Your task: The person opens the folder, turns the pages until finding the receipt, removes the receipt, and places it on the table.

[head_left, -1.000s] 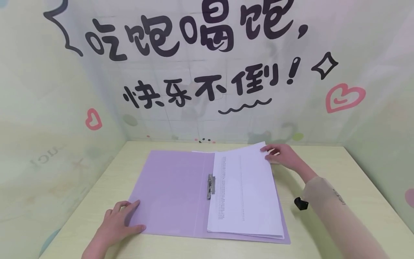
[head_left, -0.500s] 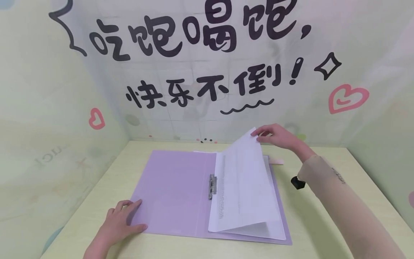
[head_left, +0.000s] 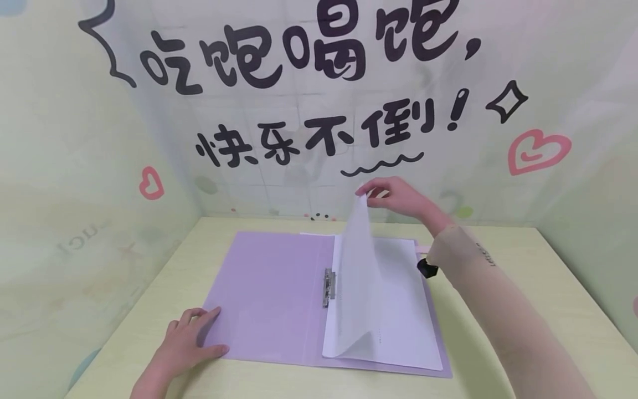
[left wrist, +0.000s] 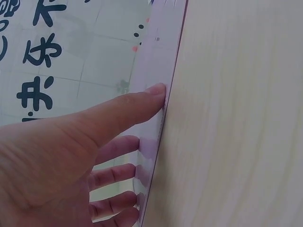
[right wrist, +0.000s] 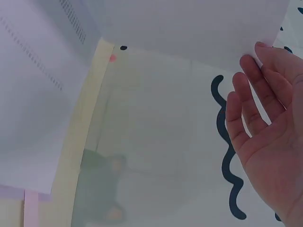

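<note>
A purple folder (head_left: 274,299) lies spread flat on the table, a metal clip (head_left: 328,288) along its inner spine. My right hand (head_left: 394,197) pinches the far outer corner of a white sheet of paper (head_left: 356,277), raised nearly upright above the right cover. Under it lie more printed sheets (head_left: 406,310). Seen from the right wrist, thumb and index finger hold the edge of the sheet (right wrist: 189,28); the other fingers are loose. My left hand (head_left: 181,343) rests at the folder's near left corner, thumb on the front edge and relaxed fingers along the left side.
The pale wooden table (head_left: 149,310) is enclosed by a printed fabric wall (head_left: 279,194) at the back and sides. A pink strip (head_left: 422,249) sticks out past the folder's right edge. A black device (head_left: 427,268) sits by the right sleeve.
My right hand has lifted the sheet's corner and moved up and left, swinging the page toward the spine and baring the sheets below. The left hand stays at the folder's corner.
</note>
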A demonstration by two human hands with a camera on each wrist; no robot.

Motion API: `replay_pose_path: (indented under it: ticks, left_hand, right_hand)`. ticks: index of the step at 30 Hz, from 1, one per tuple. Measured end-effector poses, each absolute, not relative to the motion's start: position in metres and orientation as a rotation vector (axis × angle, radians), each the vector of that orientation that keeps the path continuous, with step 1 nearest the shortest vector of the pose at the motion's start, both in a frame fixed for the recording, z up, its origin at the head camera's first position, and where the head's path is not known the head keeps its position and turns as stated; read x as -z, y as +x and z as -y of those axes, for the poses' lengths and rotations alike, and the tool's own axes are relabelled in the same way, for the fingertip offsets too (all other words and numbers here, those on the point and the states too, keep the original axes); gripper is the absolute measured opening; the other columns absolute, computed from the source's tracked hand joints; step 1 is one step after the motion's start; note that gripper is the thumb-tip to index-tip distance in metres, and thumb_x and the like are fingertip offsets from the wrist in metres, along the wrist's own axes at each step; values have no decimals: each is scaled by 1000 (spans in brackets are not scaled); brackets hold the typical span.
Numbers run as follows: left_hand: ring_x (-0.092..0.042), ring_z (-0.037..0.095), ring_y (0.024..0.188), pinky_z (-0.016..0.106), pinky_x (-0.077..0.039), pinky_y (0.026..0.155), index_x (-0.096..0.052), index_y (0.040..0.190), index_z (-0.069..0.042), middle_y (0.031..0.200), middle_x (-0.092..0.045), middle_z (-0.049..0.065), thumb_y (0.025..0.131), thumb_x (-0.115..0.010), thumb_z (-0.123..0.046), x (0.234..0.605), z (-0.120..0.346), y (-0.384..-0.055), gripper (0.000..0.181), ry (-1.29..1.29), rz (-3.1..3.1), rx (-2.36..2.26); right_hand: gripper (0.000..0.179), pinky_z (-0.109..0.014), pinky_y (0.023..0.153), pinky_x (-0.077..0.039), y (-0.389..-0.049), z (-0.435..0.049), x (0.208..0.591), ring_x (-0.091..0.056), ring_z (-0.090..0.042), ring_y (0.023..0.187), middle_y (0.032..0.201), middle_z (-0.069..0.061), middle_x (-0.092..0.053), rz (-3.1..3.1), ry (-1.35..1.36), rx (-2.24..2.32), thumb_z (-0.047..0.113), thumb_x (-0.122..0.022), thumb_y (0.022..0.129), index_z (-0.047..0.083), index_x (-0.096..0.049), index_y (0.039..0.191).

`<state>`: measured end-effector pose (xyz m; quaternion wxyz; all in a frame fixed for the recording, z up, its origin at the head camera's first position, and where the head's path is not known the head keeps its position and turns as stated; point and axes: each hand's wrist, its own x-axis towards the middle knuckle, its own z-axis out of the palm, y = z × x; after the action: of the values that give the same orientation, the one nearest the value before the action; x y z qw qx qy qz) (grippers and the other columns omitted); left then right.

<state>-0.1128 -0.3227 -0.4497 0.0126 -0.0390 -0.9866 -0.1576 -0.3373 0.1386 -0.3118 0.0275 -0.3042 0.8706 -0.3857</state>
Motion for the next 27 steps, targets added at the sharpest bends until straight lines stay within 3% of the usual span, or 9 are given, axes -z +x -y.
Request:
replay_pose_path:
  ticks: [7,20,27]
  left_hand:
    - [-47,37,93,42,-45,73,-56,138,-7,130,-50,23,69,-84,-48,450,323,-114,84,-138,3063,488]
    - [-49,37,93,44,-46,74,-57,137,-7,131,-52,22,69,-85,-47,452,325,-113,83,-179,3051,464]
    - [-49,37,95,45,-46,75,-58,136,-8,131,-53,21,69,-84,-46,451,323,-114,82,-208,3054,439]
  right_hand:
    - [30,-35,93,-53,-338,-99,314,-63,-22,105,121,-9,-68,-2659,-924,1338,12,-66,93,12,-67,123]
    - [36,-34,96,-55,-340,-37,327,-66,-23,110,126,-7,-65,-2581,-994,1511,12,-69,91,8,-66,127]
    - [41,-31,89,-55,-338,-15,336,-65,-21,104,129,-4,-63,-2580,-999,1500,16,-73,89,14,-65,129]
